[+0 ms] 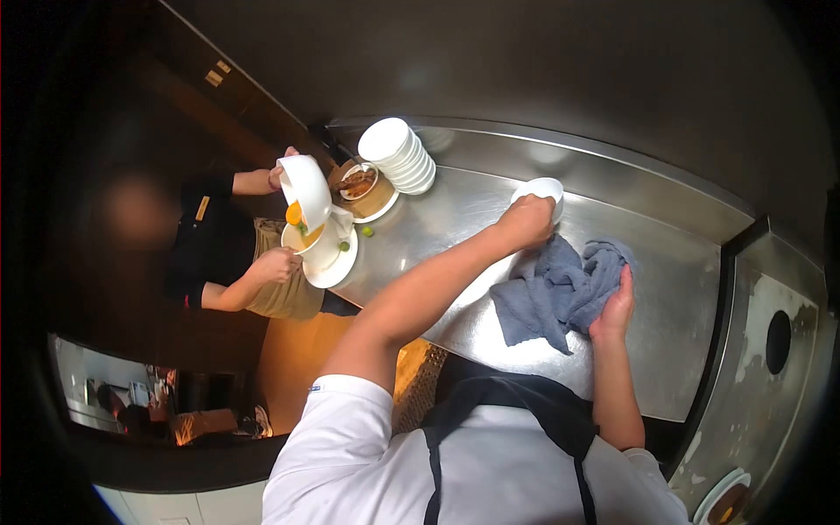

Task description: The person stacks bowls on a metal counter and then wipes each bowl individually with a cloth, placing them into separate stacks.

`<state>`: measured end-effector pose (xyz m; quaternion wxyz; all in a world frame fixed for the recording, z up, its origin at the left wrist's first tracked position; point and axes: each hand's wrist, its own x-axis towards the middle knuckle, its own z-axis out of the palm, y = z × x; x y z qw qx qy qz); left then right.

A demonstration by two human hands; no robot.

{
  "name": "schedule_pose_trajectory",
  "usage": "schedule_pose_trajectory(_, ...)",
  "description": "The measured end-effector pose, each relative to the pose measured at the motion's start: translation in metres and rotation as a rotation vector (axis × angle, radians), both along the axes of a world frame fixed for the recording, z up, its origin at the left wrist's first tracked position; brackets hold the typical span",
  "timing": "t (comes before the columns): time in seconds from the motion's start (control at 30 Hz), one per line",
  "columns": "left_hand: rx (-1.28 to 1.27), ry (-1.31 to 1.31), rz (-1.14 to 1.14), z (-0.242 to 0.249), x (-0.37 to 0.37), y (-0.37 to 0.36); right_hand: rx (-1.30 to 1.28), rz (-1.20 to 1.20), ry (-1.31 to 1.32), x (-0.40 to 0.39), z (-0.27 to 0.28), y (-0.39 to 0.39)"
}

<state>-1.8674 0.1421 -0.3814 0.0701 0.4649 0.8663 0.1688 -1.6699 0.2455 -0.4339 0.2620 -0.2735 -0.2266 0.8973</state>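
My left hand (528, 219) reaches across the steel counter and grips the near rim of a small white bowl (549, 189), its fingers partly hidden. At the right, my right hand (616, 308) holds a crumpled blue-grey towel (560, 293); the cloth hides part of its fingers. The towel bunches just below the bowl, over the counter.
Opposite left, a co-worker (206, 227) tips a large white bowl (306, 191) over a white soup bowl (302, 238). A stack of white bowls (409, 162) and a bamboo steamer (372, 201) stand at the back of the steel counter (464, 206). Green bits lie nearby.
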Motion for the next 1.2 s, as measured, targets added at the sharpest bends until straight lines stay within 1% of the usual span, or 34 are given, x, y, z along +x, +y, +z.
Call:
schedule_pose_trajectory(0.07,0.246,-0.041,0.094,0.000,0.001,-0.002,0.056,-0.068,-0.041,0.000,-0.001,0.001)
schedule_pose_trajectory(0.17,0.586,-0.052,0.242,0.023,0.028,-0.007,0.103,-0.248,-0.092,-0.005,0.013,-0.005)
schedule_pose_trajectory(0.2,0.666,0.000,0.268,0.022,0.042,-0.006,0.171,-0.220,-0.023,-0.009,0.009,-0.011)
schedule_pose_trajectory(0.23,0.588,0.097,0.248,0.017,0.056,-0.007,0.236,-0.192,0.046,-0.014,0.000,-0.022)
schedule_pose_trajectory(0.27,0.614,0.134,0.157,0.011,0.074,-0.006,0.302,-0.165,0.114,-0.018,-0.009,-0.032)
schedule_pose_trajectory(0.3,0.650,0.101,0.078,0.005,0.091,-0.005,0.368,-0.138,0.182,-0.020,-0.012,-0.041)
schedule_pose_trajectory(0.37,0.504,0.127,0.099,-0.029,0.113,-0.018,1.124,0.022,-0.054,-0.015,0.011,-0.049)
schedule_pose_trajectory(0.47,0.708,-0.025,0.177,-0.002,0.117,-0.028,0.740,0.151,-0.038,-0.028,0.024,-0.029)
schedule_pose_trajectory(0.53,0.742,-0.170,0.205,0.019,0.131,-0.035,0.477,0.232,-0.039,-0.030,0.026,-0.021)
schedule_pose_trajectory(0.6,0.820,-0.336,0.241,0.027,0.132,-0.039,0.333,0.253,0.006,-0.024,0.028,-0.019)
schedule_pose_trajectory(0.63,0.976,-0.592,0.350,0.024,0.129,-0.036,0.263,0.264,0.026,-0.022,0.031,-0.018)
schedule_pose_trajectory(0.67,1.125,-0.853,0.460,0.018,0.123,-0.031,0.257,0.185,-0.024,-0.020,0.033,-0.023)
schedule_pose_trajectory(0.7,1.266,-1.121,0.570,0.009,0.118,-0.030,0.358,0.201,-0.027,-0.016,0.030,-0.022)
schedule_pose_trajectory(0.73,1.285,-1.291,0.515,0.001,0.110,-0.033,0.461,0.215,-0.025,-0.014,0.027,-0.019)
schedule_pose_trajectory(0.77,1.216,-1.146,0.561,-0.008,0.107,-0.034,0.561,0.226,-0.021,-0.013,0.025,-0.019)
schedule_pose_trajectory(0.8,1.140,-1.003,0.602,-0.010,0.105,-0.036,0.624,0.146,-0.076,-0.013,0.030,-0.024)
schedule_pose_trajectory(0.83,1.062,-0.861,0.640,-0.013,0.103,-0.039,0.648,0.120,-0.168,-0.011,0.029,-0.023)
schedule_pose_trajectory(0.9,0.902,-0.279,0.652,-0.042,0.105,-0.072,0.694,0.076,-0.350,-0.008,0.027,-0.020)
schedule_pose_trajectory(0.97,0.600,0.037,0.748,-0.056,0.115,-0.116,0.610,0.004,-0.402,-0.006,0.024,-0.008)
schedule_pose_trajectory(1.0,0.522,0.096,0.794,-0.071,0.119,-0.140,0.560,-0.033,-0.432,-0.004,0.023,-0.003)
schedule_pose_trajectory(1.03,0.441,0.153,0.843,-0.083,0.124,-0.163,0.543,-0.026,-0.400,-0.001,0.023,0.001)
schedule_pose_trajectory(1.1,0.413,0.194,1.060,-0.086,0.128,-0.198,0.515,-0.015,-0.335,0.001,0.023,0.010)
schedule_pose_trajectory(1.13,0.402,0.241,1.101,-0.089,0.122,-0.215,0.498,-0.011,-0.302,0.002,0.019,0.013)
schedule_pose_trajectory(1.2,0.382,0.330,1.186,-0.094,0.114,-0.244,0.516,-0.022,-0.397,0.001,0.013,0.013)
